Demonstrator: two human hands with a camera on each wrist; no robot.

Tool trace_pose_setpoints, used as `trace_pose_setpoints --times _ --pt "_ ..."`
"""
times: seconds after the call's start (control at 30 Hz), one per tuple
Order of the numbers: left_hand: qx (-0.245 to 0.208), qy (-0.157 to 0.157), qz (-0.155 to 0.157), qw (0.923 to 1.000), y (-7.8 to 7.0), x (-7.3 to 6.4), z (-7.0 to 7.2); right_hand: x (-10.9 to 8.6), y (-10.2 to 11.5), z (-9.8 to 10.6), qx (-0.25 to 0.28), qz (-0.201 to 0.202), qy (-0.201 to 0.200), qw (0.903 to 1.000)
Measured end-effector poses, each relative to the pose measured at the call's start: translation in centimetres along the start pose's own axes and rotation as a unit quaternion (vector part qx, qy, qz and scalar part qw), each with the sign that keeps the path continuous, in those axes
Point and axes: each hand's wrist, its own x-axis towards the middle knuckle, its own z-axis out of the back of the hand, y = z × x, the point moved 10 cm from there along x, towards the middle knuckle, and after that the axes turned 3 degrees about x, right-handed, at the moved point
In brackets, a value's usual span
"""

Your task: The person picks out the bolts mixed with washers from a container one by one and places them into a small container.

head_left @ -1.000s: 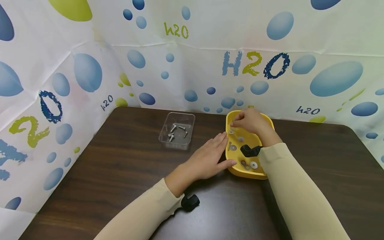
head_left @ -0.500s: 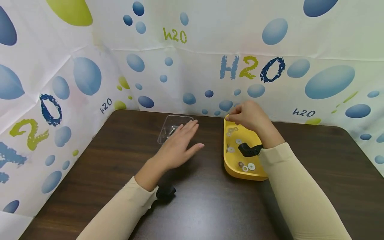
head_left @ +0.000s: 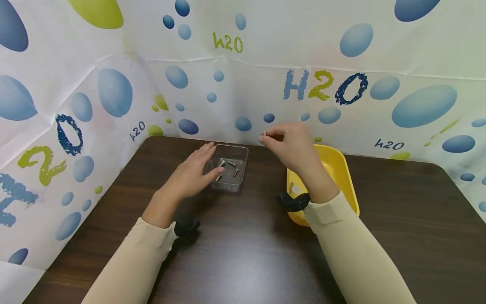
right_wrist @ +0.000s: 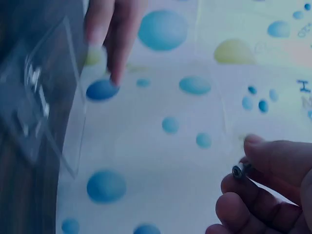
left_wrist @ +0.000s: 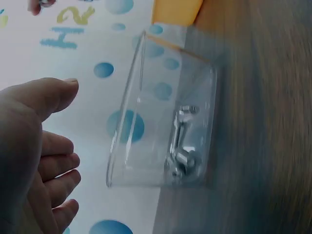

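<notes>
My right hand [head_left: 294,152] pinches a small socket-head bolt [right_wrist: 239,170] between thumb and forefinger, in the air between the two containers. Its round head shows in the right wrist view. At the left, my left hand [head_left: 187,174] hovers with fingers extended over the left side of a clear plastic box [head_left: 228,186], partly covering it in the head view. Several metal bolts [head_left: 230,163] lie on the box's floor. To the right is a yellow tray [head_left: 346,173], partly hidden behind my right hand and wrist. A washer [head_left: 295,190] and a bolt [head_left: 292,185] show in it.
A dark wood-grain table [head_left: 235,253] carries both containers near its back edge. Behind it hangs a white sheet [head_left: 258,84] printed with blue drops. Black wrist cameras sit on both wrists, the right one [head_left: 294,202] overlapping the tray's near left part.
My left hand has left the yellow tray's rim and moved left to the clear box. My right hand has come up out of the tray and moved left with a bolt.
</notes>
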Motion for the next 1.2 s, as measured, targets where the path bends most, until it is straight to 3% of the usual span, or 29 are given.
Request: trace_pose_setpoints --times 0.2,0.5,0.67,0.87,1.2 --pt "-0.007 0.043 0.044 0.9981 2.5 -0.2 -0.8 -0.6 2.3 -2.4 0.019 0.036 -0.034 0.9986" --pt "-0.022 0.063 0.060 0.9959 4.1 0.1 -2.2 -1.4 2.9 -6.3 0.046 0.055 -0.051 0.9961" --pt "-0.032 0.079 0.069 0.9940 4.5 0.2 -2.7 -1.0 2.0 -8.8 0.040 0.051 -0.029 0.9975" --pt "-0.039 0.086 0.062 0.9936 4.4 0.2 -2.8 -0.8 0.8 -11.6 0.008 0.048 0.024 0.9985" --pt "-0.046 0.094 0.050 0.9932 4.3 0.2 -3.1 -0.8 -0.5 -13.9 -0.007 0.054 0.090 0.9945"
